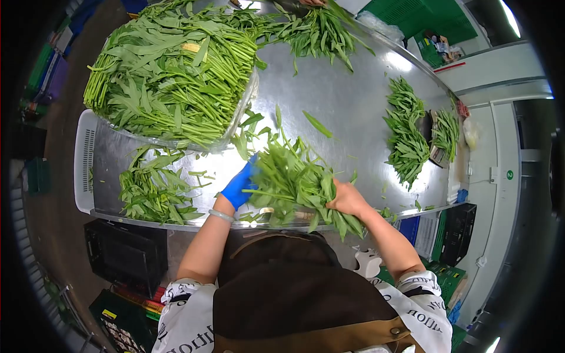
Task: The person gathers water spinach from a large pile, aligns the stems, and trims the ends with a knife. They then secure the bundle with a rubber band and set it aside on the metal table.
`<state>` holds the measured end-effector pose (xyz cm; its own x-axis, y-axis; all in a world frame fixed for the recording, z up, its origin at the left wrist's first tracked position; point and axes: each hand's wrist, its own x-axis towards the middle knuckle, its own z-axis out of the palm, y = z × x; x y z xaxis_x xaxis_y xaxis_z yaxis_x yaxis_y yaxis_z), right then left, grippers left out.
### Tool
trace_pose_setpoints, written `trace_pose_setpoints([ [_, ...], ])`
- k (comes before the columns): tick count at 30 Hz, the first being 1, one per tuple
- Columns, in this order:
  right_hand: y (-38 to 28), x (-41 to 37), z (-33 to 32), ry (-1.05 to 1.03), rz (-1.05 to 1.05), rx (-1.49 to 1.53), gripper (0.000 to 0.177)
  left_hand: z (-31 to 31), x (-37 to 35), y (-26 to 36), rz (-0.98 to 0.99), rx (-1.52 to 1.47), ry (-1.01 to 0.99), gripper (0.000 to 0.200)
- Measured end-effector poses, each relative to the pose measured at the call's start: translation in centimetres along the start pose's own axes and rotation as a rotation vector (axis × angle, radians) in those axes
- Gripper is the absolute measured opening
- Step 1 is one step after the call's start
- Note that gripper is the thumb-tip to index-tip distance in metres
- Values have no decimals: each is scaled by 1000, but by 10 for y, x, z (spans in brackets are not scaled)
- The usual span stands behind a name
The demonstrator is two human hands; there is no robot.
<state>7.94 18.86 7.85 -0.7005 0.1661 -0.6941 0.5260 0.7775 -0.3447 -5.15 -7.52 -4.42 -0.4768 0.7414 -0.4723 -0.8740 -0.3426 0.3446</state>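
A loose bunch of water spinach (294, 176) is held up over the near edge of the steel table, between my two hands. My left hand (240, 185), in a blue glove, is closed on its left side, with the fingers partly hidden by leaves. Bare, my right hand (347, 199) grips the leaves on the right side. Slight blur shows on the bunch. Left of my hands, a smaller heap of leafy stems (156, 188) lies on the table. Beyond it a big stack of water spinach (176, 76) rests on clear plastic.
The steel table (359, 112) has scattered leaf scraps. More bunches (406, 132) lie at the right, some beside a dark block-like object. Another person's hand (313, 2) is at the far edge by more greens (321, 35). A white crate (86, 159) stands at left.
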Motion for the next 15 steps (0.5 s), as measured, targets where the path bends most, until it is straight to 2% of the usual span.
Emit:
trace_pose_setpoints([
  [2,0,-10,-10,34,-82,40,73,-6,9,-9,9,176,-67,58],
  [3,3,-20,-16,52,-157,115,73,-6,11,-7,49,427,53,42],
  [4,1,-32,-22,68,-230,191,72,-16,14,-1,147,379,24,32],
  [6,-13,-57,-40,114,-194,151,73,-17,8,11,166,349,217,29],
  [7,-21,-68,-49,129,-166,100,74,-17,4,19,209,346,224,25],
  [8,-23,-75,-52,144,-137,51,74,-40,8,22,229,375,326,24],
  [10,-16,-83,-51,181,-134,-49,72,-38,-5,40,410,146,350,24],
  [13,-27,-97,-51,207,-95,-224,73,13,-30,66,430,389,225,29],
  [14,-36,-99,-49,228,-122,-254,75,39,-38,76,290,694,129,37],
  [15,-42,-99,-47,253,-153,-285,76,57,-42,73,155,726,8,35],
])
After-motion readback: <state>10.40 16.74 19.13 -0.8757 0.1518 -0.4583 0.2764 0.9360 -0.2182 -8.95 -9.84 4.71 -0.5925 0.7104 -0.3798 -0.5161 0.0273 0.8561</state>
